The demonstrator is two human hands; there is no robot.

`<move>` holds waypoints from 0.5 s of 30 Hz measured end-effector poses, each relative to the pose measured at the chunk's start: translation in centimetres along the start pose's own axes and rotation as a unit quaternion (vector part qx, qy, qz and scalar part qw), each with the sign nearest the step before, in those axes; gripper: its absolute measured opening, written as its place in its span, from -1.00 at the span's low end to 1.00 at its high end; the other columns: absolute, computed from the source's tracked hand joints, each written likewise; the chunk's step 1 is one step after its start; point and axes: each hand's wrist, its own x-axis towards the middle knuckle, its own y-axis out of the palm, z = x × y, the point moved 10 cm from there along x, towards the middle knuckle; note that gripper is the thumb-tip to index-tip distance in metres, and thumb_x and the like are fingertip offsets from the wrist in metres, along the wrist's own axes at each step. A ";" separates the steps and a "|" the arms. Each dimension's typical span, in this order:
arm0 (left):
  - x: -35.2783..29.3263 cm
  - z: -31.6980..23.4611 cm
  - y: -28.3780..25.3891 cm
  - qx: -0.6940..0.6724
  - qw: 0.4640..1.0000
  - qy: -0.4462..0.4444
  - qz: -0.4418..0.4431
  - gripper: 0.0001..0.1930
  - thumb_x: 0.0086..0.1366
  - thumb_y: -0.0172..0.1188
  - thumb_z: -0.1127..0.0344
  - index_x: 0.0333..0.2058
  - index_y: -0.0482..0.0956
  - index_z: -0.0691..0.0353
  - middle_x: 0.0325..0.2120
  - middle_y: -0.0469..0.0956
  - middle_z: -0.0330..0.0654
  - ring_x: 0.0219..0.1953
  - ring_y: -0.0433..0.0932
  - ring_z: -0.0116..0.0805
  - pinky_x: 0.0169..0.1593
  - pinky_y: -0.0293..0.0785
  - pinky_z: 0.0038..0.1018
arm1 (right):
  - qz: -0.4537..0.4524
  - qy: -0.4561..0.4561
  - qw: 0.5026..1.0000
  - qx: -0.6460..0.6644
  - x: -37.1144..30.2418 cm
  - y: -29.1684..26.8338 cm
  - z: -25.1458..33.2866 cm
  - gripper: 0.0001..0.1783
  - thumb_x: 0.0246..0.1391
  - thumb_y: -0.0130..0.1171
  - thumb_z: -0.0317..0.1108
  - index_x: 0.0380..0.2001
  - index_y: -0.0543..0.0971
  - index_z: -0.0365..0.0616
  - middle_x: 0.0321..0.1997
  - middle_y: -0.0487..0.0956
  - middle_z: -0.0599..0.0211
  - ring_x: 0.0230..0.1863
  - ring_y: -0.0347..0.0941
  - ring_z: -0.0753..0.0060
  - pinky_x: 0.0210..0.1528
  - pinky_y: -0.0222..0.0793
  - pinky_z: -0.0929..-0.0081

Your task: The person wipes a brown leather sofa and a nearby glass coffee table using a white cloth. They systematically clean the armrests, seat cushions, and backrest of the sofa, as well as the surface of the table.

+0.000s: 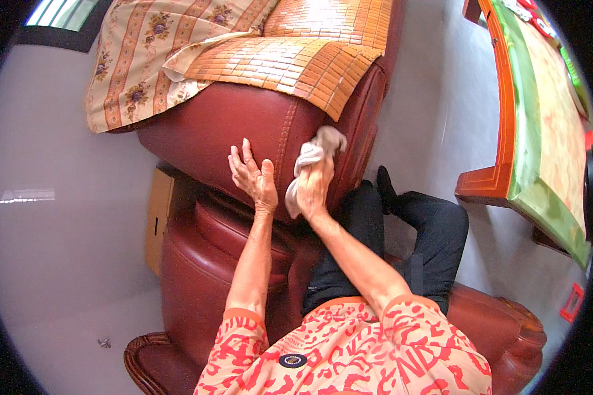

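Note:
My right hand (313, 187) grips a pale, crumpled cloth (328, 140) and presses it against the front corner of a dark red leather sofa arm (224, 122). Part of the cloth hangs below the palm, and some of my fingers are hidden in its folds. To the left, my left hand (254, 178) is held with its fingers spread and nothing in it, over or against the same leather; whether it touches cannot be made out. A tile-like brown seat mat (290, 62) drapes over the top of the arm, beside a striped floral cloth (138, 72).
I sit on a red leather seat (197, 276) with carved wooden trim. A cardboard box (159, 217) stands behind it at the left. On the right is a wooden table (501, 131) with a green-edged top. A red plastic object (572, 302) lies near the right rim.

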 end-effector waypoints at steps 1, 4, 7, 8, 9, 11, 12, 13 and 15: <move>-0.3 0.2 -0.2 0.008 1.000 0.003 -0.006 -0.26 0.31 -0.19 -0.29 0.35 0.08 -0.02 0.35 -0.07 -0.01 0.38 -0.16 0.05 0.32 -0.27 0.04 | 0.026 0.045 0.999 0.013 -1.9 0.6 -0.6 -0.58 0.18 -0.05 -0.27 0.08 0.34 -0.20 0.07 0.30 -0.09 0.09 0.20 -0.19 0.12 0.07 -0.01; -0.4 -0.3 0.1 0.023 1.000 -0.004 -0.004 -0.26 0.31 -0.14 -0.27 0.35 0.08 -0.03 0.36 -0.09 -0.03 0.39 -0.18 0.03 0.32 -0.27 0.04 | -0.008 0.064 0.997 -0.031 -6.0 1.4 -2.6 -0.57 0.20 -0.07 -0.22 0.07 0.32 -0.20 0.05 0.32 -0.10 0.08 0.21 -0.17 0.06 0.10 0.00; -0.3 0.0 0.1 0.032 0.999 -0.014 0.002 -0.27 0.31 -0.11 -0.24 0.35 0.08 -0.03 0.36 -0.10 -0.04 0.39 -0.19 0.02 0.32 -0.27 0.05 | 0.053 0.128 0.990 -0.027 -8.6 2.3 -4.1 -0.53 0.19 -0.03 -0.15 0.08 0.28 -0.19 0.06 0.30 -0.15 0.07 0.21 -0.21 0.06 0.10 -0.05; -0.4 0.2 0.0 0.033 0.999 -0.014 0.002 -0.27 0.31 -0.11 -0.24 0.34 0.08 -0.03 0.36 -0.10 -0.04 0.39 -0.19 0.02 0.31 -0.27 0.05 | 0.067 0.135 0.988 -0.032 -9.3 2.3 -4.0 -0.54 0.19 -0.02 -0.15 0.06 0.30 -0.18 0.05 0.30 -0.15 0.06 0.22 -0.20 0.05 0.10 -0.05; -0.5 0.3 0.1 0.034 0.999 -0.014 0.003 -0.27 0.31 -0.11 -0.24 0.34 0.08 -0.03 0.36 -0.10 -0.04 0.39 -0.19 0.02 0.31 -0.27 0.05 | 0.080 0.141 0.986 -0.037 -9.5 2.2 -3.6 -0.56 0.18 -0.02 -0.15 0.04 0.31 -0.17 0.04 0.31 -0.14 0.06 0.22 -0.20 0.05 0.11 -0.06; -0.5 0.9 -0.4 0.045 0.999 -0.016 0.002 -0.27 0.31 -0.11 -0.23 0.35 0.07 -0.03 0.36 -0.10 -0.04 0.39 -0.19 0.02 0.31 -0.27 0.05 | 0.117 0.156 0.981 -0.003 -9.4 2.0 -2.0 -0.62 0.17 -0.02 -0.17 -0.06 0.37 -0.21 -0.10 0.40 -0.19 -0.07 0.36 -0.17 -0.03 0.26 0.00; -0.3 -0.5 0.5 0.033 0.999 -0.010 0.006 -0.27 0.31 -0.11 -0.23 0.35 0.06 -0.03 0.36 -0.10 -0.04 0.39 -0.19 0.02 0.31 -0.27 0.05 | 0.133 0.172 0.975 0.042 -9.3 2.3 -4.0 -0.61 0.14 0.00 -0.16 -0.08 0.38 -0.23 -0.09 0.42 -0.20 -0.06 0.39 -0.18 -0.04 0.29 0.03; -0.2 -0.6 0.5 0.036 0.999 -0.011 0.008 -0.27 0.31 -0.10 -0.22 0.35 0.05 -0.04 0.36 -0.11 -0.03 0.39 -0.20 0.02 0.31 -0.27 0.05 | 0.162 0.189 0.964 0.094 -9.6 3.0 -4.2 -0.60 0.12 0.02 -0.16 -0.11 0.39 -0.25 -0.08 0.44 -0.21 -0.06 0.41 -0.18 -0.04 0.32 0.06; -0.2 0.0 -0.1 0.043 0.999 -0.011 0.000 -0.29 0.32 -0.13 -0.25 0.34 0.09 -0.06 0.36 -0.08 -0.02 0.39 -0.17 0.05 0.32 -0.27 0.09 | 0.310 0.266 0.911 0.046 -11.2 2.1 -4.6 -0.45 0.01 0.12 -0.09 -0.03 0.40 -0.28 -0.12 0.53 -0.10 -0.08 0.48 -0.14 -0.02 0.37 0.14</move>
